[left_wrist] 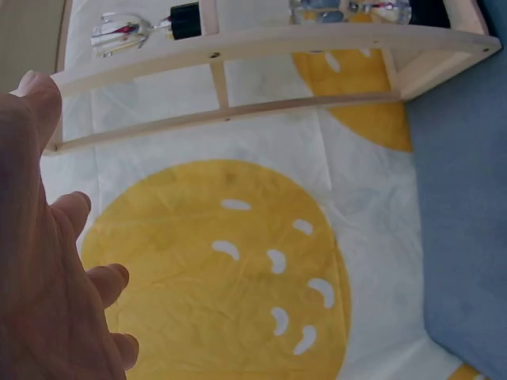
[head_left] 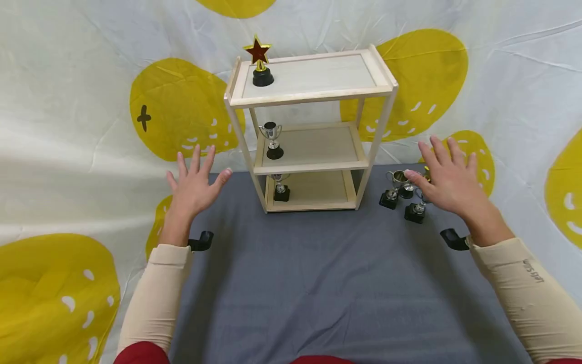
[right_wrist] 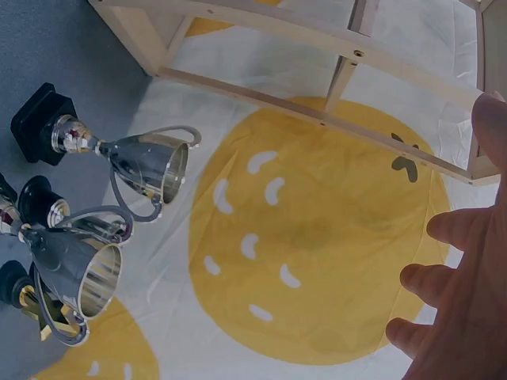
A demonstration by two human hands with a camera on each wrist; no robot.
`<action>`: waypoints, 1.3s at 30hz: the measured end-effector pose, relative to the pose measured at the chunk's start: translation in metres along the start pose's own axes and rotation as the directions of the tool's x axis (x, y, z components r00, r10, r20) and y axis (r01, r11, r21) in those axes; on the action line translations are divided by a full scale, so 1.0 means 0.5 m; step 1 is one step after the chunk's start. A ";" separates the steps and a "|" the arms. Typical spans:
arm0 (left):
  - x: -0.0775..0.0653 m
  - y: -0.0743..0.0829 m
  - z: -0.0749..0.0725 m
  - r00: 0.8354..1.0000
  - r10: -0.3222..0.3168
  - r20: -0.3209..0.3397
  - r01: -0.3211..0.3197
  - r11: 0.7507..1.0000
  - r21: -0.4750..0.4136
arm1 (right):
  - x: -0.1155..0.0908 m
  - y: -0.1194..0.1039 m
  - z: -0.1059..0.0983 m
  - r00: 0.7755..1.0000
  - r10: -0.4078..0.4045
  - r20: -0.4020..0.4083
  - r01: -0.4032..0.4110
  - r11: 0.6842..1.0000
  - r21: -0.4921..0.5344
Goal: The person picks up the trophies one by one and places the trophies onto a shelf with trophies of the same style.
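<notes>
My left hand [head_left: 193, 189] is raised in the air left of a small wooden three-tier shelf [head_left: 323, 76], fingers spread and holding nothing. On the other side my right hand [head_left: 447, 182] hovers with spread fingers, overlapping a group of trophies in the head view. A star trophy [head_left: 257, 53] with a black base stands at the left of the top tier. Below it are a silver cup trophy [head_left: 271, 132] on the middle tier and another silver cup [head_left: 281, 192] on the bottom tier. In the right wrist view, silver cups [right_wrist: 146, 166] and a gold trophy [right_wrist: 47, 321] show their black bases.
The shelf stands at the back of a grey cloth-covered table [head_left: 309, 273]. Behind it hangs a white curtain [head_left: 309, 30] with large yellow shapes. Black wrist mounts [head_left: 453, 239] stick out inward from both sleeves.
</notes>
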State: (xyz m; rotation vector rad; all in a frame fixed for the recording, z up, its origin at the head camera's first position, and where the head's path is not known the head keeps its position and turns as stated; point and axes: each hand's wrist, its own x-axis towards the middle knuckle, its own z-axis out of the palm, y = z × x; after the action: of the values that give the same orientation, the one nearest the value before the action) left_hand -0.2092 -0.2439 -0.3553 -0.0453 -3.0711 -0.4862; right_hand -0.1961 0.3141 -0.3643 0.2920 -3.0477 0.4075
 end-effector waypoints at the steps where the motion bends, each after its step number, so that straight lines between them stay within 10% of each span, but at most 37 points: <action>1: 0.001 0.001 0.002 1.000 0.001 -0.001 -0.001 1.000 0.000 | 0.000 -0.001 0.001 1.000 -0.001 -0.001 0.001 1.000 0.001; 39: -0.007 0.006 0.057 0.999 0.006 0.045 -0.005 1.000 -0.027 | 0.001 -0.022 0.055 0.998 -0.004 0.058 0.005 1.000 -0.008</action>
State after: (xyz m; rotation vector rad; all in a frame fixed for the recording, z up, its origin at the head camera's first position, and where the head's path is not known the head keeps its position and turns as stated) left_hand -0.2064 -0.2325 -0.3817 -0.0669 -3.1077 -0.5327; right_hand -0.1953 0.2960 -0.3882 0.3158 -3.1043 0.3928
